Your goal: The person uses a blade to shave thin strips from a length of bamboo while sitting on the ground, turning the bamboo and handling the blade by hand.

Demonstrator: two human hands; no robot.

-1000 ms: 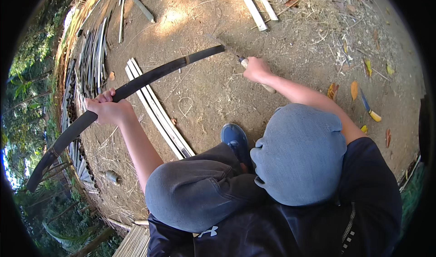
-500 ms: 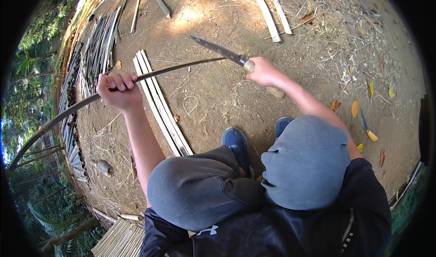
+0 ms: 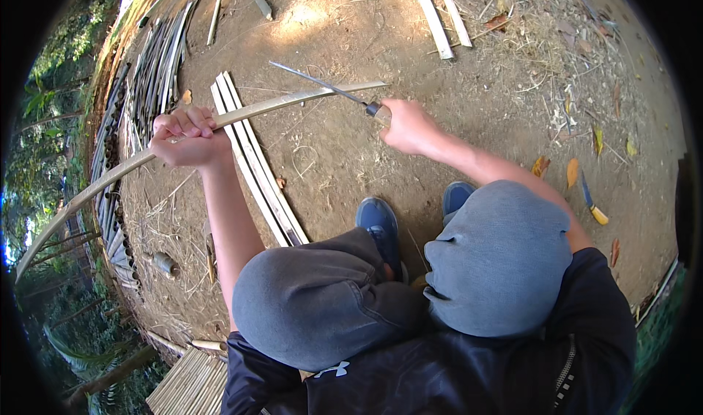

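Note:
My left hand (image 3: 192,136) is closed around a long bamboo strip (image 3: 274,105), its pale face turned up. The strip bends down to the far left and its tip reaches past the middle. In my right hand (image 3: 411,127) is a large knife, gripped by its handle. The knife blade (image 3: 311,78), seen nearly edge-on, points up and left and crosses the strip near its right end. Whether the blade touches the strip I cannot tell. Most of the knife's handle is hidden by my fingers.
Pale split strips (image 3: 256,166) lie beyond my left knee, and two more strips (image 3: 432,12) at the far side. A pile of bamboo pieces (image 3: 160,63) lines the left. A second knife (image 3: 592,200) with a yellow handle lies at right among dry leaves (image 3: 572,172).
The bamboo strip has rolled from its dark face to its pale one. The knife has moved left and turned edge-on, now crossing the strip. My right hand has shifted slightly left and nearer.

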